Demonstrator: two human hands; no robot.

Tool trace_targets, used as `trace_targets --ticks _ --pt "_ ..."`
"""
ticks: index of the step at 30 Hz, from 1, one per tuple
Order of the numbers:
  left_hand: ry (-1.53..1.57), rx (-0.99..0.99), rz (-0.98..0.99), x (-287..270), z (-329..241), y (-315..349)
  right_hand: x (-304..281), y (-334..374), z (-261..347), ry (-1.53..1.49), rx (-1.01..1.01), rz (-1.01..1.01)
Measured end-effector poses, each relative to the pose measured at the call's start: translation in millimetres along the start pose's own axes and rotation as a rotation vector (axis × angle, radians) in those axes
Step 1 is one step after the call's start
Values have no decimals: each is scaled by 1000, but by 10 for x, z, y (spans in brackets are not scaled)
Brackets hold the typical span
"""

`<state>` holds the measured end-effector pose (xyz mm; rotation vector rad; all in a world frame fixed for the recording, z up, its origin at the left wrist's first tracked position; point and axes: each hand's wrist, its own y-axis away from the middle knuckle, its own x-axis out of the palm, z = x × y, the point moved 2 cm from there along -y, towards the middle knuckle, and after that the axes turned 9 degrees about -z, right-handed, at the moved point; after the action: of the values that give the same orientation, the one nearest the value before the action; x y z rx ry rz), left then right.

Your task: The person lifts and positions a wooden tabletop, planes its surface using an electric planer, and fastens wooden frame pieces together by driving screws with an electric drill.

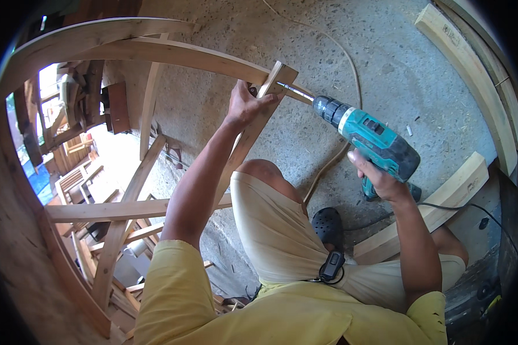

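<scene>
A teal and black cordless drill is gripped by its handle in my right hand. Its long bit points left and meets the face of a wooden slat near the slat's upper end. Around that slat, just below the bit, wraps my left hand, its thumb lying across the wood. A long wooden rail runs in from the left and joins the slat there. Whether the bit tip is inside the wood cannot be made out.
More frame pieces, including a crossbar, stand at my left. Thick timber beams lie at the far right, another beam beside my leg. A pale cord crosses the concrete floor. Wooden furniture parts pile up beyond the frame.
</scene>
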<state>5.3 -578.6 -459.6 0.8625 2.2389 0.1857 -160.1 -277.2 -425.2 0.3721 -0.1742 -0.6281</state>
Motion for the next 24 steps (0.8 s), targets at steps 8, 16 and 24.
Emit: trace_targets --ticks 8,16,24 --pt "0 -38 -21 35 2 -54 -26 -54 116 -313 232 -14" --pt "-367 31 -336 -19 -169 236 54 -21 189 -515 336 38" --pt "1072 -422 -554 962 -673 1890 9 52 142 -585 361 17"
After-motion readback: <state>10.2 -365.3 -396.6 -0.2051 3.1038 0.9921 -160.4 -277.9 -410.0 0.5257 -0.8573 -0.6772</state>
